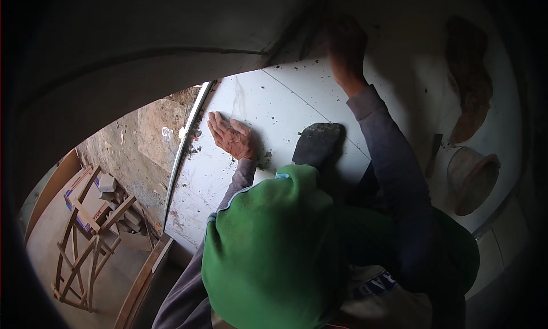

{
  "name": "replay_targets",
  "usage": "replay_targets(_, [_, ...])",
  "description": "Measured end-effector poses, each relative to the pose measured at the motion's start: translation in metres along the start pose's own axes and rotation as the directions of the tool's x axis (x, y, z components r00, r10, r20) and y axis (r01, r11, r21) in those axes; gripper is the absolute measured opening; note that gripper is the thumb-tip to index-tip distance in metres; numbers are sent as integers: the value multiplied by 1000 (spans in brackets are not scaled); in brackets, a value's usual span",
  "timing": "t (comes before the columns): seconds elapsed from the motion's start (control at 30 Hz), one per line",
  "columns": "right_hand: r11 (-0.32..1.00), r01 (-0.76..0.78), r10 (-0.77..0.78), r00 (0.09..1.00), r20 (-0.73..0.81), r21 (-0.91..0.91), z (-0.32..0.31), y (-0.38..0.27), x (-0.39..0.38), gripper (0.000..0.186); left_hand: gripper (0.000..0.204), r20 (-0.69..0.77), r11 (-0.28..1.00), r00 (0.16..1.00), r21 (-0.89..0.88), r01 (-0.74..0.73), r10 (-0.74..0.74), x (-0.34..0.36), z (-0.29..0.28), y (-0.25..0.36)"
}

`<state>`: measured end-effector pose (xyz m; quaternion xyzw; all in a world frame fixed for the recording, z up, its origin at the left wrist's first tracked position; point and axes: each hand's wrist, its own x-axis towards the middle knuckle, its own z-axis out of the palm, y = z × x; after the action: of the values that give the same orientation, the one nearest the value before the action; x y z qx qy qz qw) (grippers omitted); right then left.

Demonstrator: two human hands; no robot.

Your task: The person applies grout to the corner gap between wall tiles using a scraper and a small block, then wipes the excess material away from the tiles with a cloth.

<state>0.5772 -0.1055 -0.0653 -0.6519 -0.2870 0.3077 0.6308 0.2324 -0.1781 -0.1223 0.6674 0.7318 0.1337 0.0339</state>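
My left hand (pixel 233 137) rests flat on the white tiled surface (pixel 285 103), fingers stretched out, near its metal-edged side. Dark crumbs and grit lie around it. Farther up and to the right, my right hand (pixel 347 49) reaches into deep shadow beside the grey sloping wall (pixel 171 66). Its fingers look curled, but shadow hides whatever they hold. Between my arms is my bent knee in green cloth (pixel 268 237), and beyond it a dark shoe tip (pixel 317 141) stands on the tiles.
At the right, a round container (pixel 472 180) sits beside a narrow dark tool (pixel 434 153) and a brown crumpled thing (pixel 472 95). A metal edge strip (pixel 184 149) bounds the tiles on the left. Lower down beyond it stand a wooden frame (pixel 85 255) and several blocks (pixel 130 216).
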Motion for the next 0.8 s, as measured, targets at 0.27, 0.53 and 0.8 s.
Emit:
replay_targets(0.27, [894, -409, 384, 909, 160, 181, 24, -23, -130, 22, 63, 2, 1000, 1000, -12, -12, 12, -3, 10, 11])
replay_targets(0.53, [844, -472, 439, 881, 179, 253, 88, -36, -147, 27, 64, -25, 998, 997, -14, -69, 69, -5, 8, -3])
replay_targets(0.8, [837, -505, 494, 863, 106, 212, 102, -46, -150, 28, 65, -30, 999, 999, -16, -33, 32, -3, 15, 9])
